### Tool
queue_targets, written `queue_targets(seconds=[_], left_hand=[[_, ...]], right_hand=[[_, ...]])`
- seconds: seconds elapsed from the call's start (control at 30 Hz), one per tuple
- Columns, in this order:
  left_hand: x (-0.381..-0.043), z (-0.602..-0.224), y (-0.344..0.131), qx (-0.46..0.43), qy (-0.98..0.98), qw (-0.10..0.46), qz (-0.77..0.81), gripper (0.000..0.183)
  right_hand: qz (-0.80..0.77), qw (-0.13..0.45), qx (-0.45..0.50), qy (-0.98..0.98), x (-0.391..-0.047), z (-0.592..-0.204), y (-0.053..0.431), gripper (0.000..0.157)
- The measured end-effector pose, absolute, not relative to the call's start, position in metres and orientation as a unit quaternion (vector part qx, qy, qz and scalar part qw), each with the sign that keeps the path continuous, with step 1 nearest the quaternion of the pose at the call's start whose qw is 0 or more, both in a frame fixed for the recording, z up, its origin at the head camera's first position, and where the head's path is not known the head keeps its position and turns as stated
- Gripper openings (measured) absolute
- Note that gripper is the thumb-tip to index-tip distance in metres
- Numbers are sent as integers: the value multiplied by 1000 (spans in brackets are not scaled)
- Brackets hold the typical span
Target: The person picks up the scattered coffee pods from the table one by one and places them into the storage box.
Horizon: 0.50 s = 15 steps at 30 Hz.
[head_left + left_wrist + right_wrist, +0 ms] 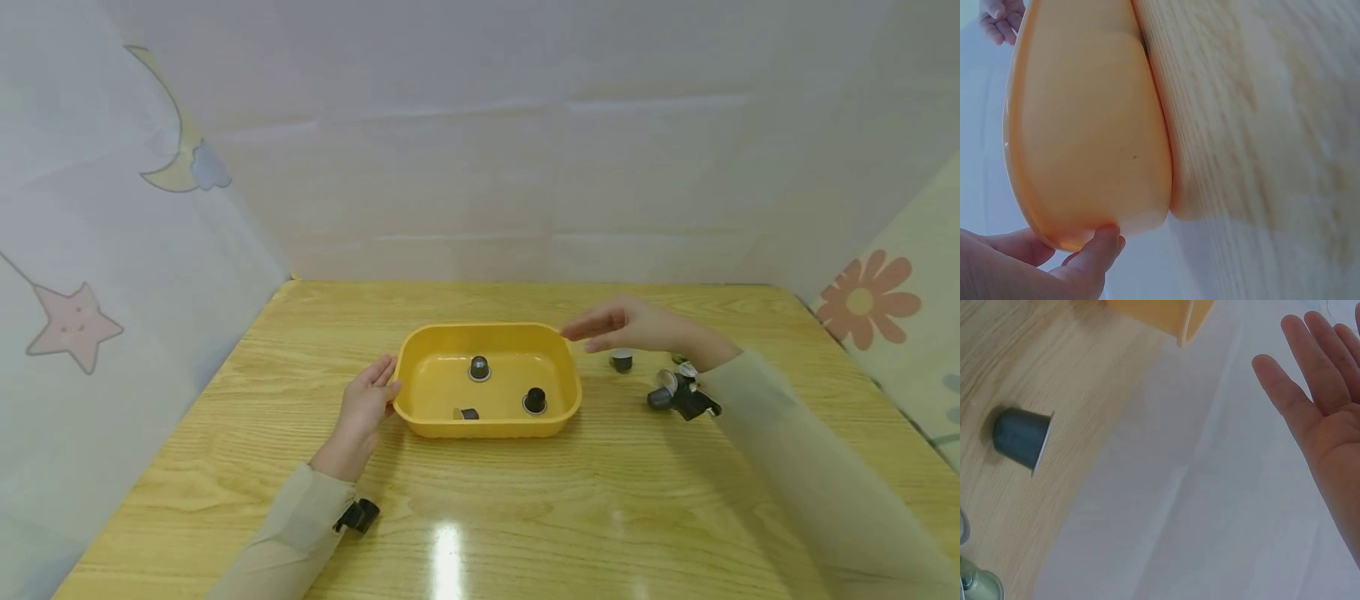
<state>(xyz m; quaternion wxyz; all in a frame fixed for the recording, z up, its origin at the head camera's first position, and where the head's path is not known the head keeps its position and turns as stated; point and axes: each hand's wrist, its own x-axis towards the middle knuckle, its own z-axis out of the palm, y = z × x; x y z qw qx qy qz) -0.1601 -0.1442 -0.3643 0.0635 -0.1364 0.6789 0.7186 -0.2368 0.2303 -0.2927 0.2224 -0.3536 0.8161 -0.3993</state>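
A yellow plastic tray (487, 429) rests on the wooden table, with three dark coffee capsules inside. One capsule (479, 368) stands near the middle, another (535, 401) stands at the right, and a third (468, 413) is partly hidden by the front wall. My left hand (364, 408) grips the tray's left end, thumb and fingers pinching its rim (1015, 169) in the left wrist view. Fingers straight and nothing held, my right hand (633, 325) hovers by the back right corner. Below it, a dark green capsule (1021, 439) lies on its side.
More capsules (663, 397) lie on the table under the right forearm, partly covered by the sleeve and wrist camera. A light green capsule (984, 584) shows at the right wrist view's lower corner. White sheeting (480, 192) walls off the table's back and sides.
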Motion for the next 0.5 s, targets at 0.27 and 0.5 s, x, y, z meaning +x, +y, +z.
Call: queue_targets(seconds=[0.27, 0.5], left_hand=[[-161, -364, -144, -130, 681, 66, 718, 57], [-161, -363, -144, -131, 684, 65, 715, 57]], right_hand=[[-397, 210, -344, 825, -227, -294, 252, 43], [-401, 199, -337, 828, -219, -296, 262, 42]])
